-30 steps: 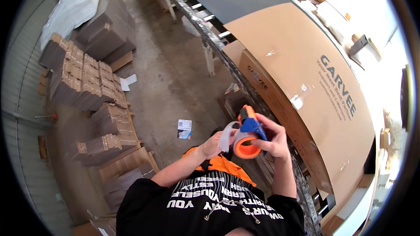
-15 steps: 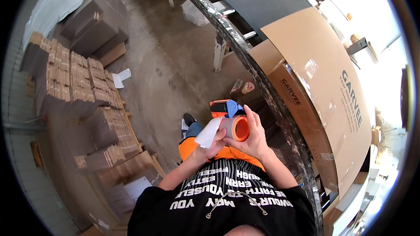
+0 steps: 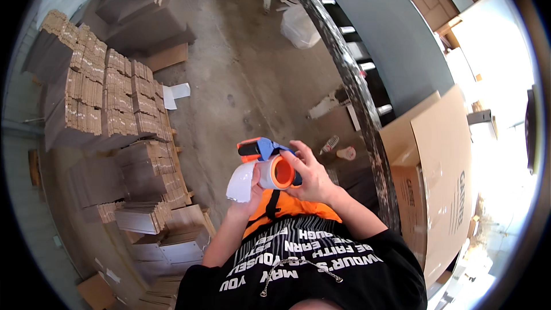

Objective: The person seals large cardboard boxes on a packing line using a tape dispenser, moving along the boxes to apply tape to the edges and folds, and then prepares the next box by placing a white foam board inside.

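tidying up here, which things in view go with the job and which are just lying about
With the job:
tape dispenser, in the right hand
loose tape end, at the left hand
probably the cardboard box

Lying about, it seems:
white plastic bag
cup
white sheet by the stacked cardboard

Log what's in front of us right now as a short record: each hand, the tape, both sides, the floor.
left hand: at the tape roll; exact grip unclear
right hand: holding the blue-and-orange tape dispenser
tape end: loose, hanging free
right side: large brown carton
left side: stacked flat cardboard
floor: whitish plastic bag, cup
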Demonstrator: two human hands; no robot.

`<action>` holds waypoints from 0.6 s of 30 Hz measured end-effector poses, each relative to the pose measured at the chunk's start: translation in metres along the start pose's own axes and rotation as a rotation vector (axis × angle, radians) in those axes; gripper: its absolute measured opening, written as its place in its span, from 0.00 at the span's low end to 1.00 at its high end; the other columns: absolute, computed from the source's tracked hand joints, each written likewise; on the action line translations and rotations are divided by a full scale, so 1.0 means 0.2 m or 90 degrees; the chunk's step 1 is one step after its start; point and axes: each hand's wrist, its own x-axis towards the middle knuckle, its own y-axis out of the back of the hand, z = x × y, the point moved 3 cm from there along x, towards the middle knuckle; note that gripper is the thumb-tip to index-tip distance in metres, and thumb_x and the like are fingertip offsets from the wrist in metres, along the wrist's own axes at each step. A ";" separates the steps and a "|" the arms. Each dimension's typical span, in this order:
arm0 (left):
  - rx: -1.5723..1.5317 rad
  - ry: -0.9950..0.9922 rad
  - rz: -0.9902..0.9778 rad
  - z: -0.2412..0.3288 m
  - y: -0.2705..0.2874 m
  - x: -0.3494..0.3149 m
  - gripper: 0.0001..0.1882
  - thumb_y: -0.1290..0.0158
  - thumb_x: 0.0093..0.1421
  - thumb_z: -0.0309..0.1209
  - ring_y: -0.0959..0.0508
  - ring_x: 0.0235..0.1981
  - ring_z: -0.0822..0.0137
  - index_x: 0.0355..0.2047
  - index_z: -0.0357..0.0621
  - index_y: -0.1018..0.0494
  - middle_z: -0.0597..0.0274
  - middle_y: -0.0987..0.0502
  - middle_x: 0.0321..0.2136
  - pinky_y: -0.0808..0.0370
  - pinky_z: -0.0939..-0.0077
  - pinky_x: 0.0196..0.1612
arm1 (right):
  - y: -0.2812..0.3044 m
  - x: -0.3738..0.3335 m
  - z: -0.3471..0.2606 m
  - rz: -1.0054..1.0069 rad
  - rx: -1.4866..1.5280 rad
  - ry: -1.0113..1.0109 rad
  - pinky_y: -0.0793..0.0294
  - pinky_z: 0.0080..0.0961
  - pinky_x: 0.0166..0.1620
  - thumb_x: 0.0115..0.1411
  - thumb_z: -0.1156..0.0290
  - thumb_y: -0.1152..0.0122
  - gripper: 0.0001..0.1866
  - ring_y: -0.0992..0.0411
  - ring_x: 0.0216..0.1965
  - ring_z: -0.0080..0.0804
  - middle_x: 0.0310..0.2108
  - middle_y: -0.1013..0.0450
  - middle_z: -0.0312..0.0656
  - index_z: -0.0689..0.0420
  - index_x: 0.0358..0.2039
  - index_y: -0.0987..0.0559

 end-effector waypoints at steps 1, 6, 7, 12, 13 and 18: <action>0.020 -0.003 0.049 0.01 0.03 0.02 0.18 0.51 0.67 0.36 0.24 0.51 0.66 0.54 0.40 0.31 0.60 0.24 0.48 0.27 0.66 0.55 | -0.02 0.06 0.01 -0.022 0.006 0.010 0.23 0.38 0.50 0.37 0.69 0.24 0.45 0.29 0.50 0.49 0.61 0.44 0.55 0.58 0.59 0.32; 0.153 -0.010 0.141 0.19 0.08 0.26 0.18 0.55 0.66 0.31 0.22 0.46 0.66 0.55 0.37 0.31 0.58 0.23 0.46 0.23 0.70 0.48 | -0.01 0.53 0.14 -0.079 0.110 0.028 0.26 0.39 0.52 0.33 0.69 0.21 0.42 0.30 0.54 0.47 0.56 0.37 0.53 0.58 0.50 0.35; -0.069 -0.028 0.087 0.22 0.09 0.31 0.19 0.55 0.67 0.32 0.23 0.49 0.64 0.56 0.38 0.32 0.57 0.24 0.49 0.25 0.67 0.52 | 0.00 0.62 0.17 -0.082 0.118 0.050 0.26 0.39 0.52 0.33 0.69 0.21 0.42 0.30 0.54 0.47 0.56 0.37 0.53 0.58 0.50 0.35; -0.207 -0.085 0.387 0.43 0.10 0.66 0.23 0.64 0.71 0.40 0.31 0.60 0.58 0.62 0.45 0.38 0.58 0.32 0.60 0.35 0.55 0.63 | 0.19 1.09 0.50 -0.076 0.716 -0.065 0.28 0.29 0.48 0.37 0.78 0.26 0.44 0.31 0.48 0.30 0.48 0.34 0.40 0.53 0.53 0.43; -0.206 -0.126 0.442 0.46 0.15 0.70 0.24 0.62 0.70 0.41 0.30 0.60 0.57 0.61 0.43 0.38 0.57 0.31 0.59 0.34 0.54 0.62 | 0.29 1.18 0.53 -0.038 0.699 -0.077 0.28 0.28 0.47 0.37 0.79 0.27 0.45 0.31 0.48 0.28 0.47 0.34 0.38 0.53 0.54 0.43; -0.197 -0.219 0.578 0.57 0.52 0.86 0.24 0.66 0.71 0.43 0.30 0.59 0.56 0.60 0.43 0.37 0.56 0.30 0.58 0.33 0.54 0.61 | 0.65 1.61 0.62 -0.155 0.114 0.066 0.28 0.36 0.53 0.36 0.68 0.28 0.40 0.29 0.52 0.49 0.50 0.29 0.52 0.56 0.54 0.33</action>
